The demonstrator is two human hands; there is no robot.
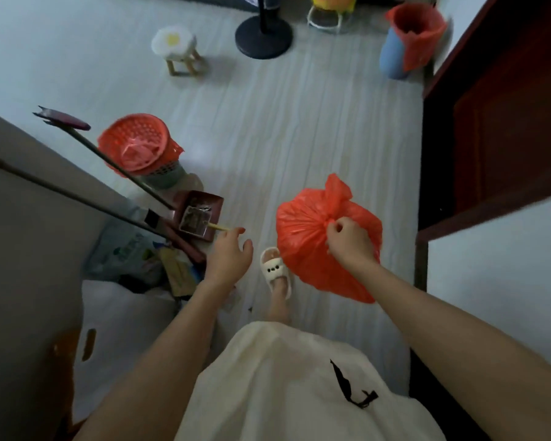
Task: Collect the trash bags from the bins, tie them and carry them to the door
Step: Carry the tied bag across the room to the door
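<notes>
Right hand: your right hand (347,238) is curled tight around the gathered neck of the red trash bag (306,237), gripping it at the knot.
Red trash bag: it hangs full and bunched from your fist, above the floor (299,122), just in front of your slippered foot (275,270); its loose top flap sticks up past your knuckles.
Left hand: your left hand (228,254) is empty, fingers relaxed and spread, hovering near the dustpan (198,214) without touching it.
Dustpan: dark red, on the floor by the wall to your left, with scraps inside; two long handles lean across it.
Basket bin: a small bin with an orange basket lid (137,144) and red liner stands just beyond the dustpan.
Blue bin: a blue bin (392,55) lined with a red bag (415,27) stands far ahead on the right, beside the dark door (497,106).
Clutter: packets and paper (147,259) lie on the floor beside your left wrist.
Farther off: a small stool (177,49) with a flower-patterned seat and a black round stand base (263,36) are well apart from you.
</notes>
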